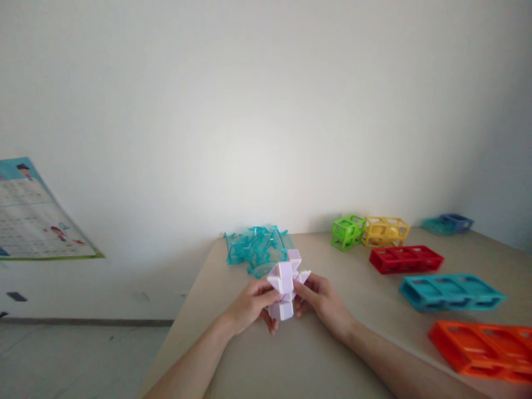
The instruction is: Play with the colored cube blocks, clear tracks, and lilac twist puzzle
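A lilac and white twisty snake puzzle (285, 278) is folded into a compact, spiky shape and held above the table. My left hand (254, 303) grips its left side, with the thumb across the front and the fingers curled beneath. From the right, my right hand (319, 298) pinches a wedge of it between thumb and fingers. Some of the fingertips are hidden behind the puzzle. Just beyond it lies a heap of clear teal plastic pieces (257, 246).
On the right of the beige table (316, 354) stand open plastic frames: green (348, 231), yellow (386, 230), red (406, 259), teal (452, 292) and orange (486, 349). Blue pieces (456, 223) sit in the far corner. A poster (39, 210) hangs on the wall at left.
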`<state>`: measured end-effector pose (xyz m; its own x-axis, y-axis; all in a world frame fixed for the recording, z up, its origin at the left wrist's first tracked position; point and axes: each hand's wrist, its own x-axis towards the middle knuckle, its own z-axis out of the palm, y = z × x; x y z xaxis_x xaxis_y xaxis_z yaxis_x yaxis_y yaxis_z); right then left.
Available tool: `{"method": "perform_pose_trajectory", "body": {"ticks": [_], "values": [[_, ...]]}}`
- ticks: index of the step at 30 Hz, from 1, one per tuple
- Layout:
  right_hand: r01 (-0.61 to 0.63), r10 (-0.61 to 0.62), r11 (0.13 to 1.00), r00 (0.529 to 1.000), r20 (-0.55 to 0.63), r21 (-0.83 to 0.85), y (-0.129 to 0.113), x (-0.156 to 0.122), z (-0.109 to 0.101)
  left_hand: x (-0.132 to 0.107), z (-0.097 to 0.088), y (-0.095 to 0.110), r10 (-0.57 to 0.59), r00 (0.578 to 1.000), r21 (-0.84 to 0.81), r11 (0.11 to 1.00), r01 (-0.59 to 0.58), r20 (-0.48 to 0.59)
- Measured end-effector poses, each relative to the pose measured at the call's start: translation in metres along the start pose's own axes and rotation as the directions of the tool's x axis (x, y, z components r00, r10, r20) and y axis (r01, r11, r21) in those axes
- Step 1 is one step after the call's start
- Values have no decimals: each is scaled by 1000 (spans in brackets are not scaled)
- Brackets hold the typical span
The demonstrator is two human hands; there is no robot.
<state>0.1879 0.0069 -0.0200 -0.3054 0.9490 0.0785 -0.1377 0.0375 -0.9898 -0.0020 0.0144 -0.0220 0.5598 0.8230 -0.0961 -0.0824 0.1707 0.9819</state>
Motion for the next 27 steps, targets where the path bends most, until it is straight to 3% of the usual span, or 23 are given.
{"method": "perform_pose_trajectory", "body": {"ticks": [17,27], "values": [[128,-145,945,989,-33,-301,1,-5,-3,2,-6,-8,3,999,9,1000,-2,-54],[50,-53,982,999,-8,-180,5,-4,-7,1,-5,-4,49,996,-63,997,-53,-74]]}}
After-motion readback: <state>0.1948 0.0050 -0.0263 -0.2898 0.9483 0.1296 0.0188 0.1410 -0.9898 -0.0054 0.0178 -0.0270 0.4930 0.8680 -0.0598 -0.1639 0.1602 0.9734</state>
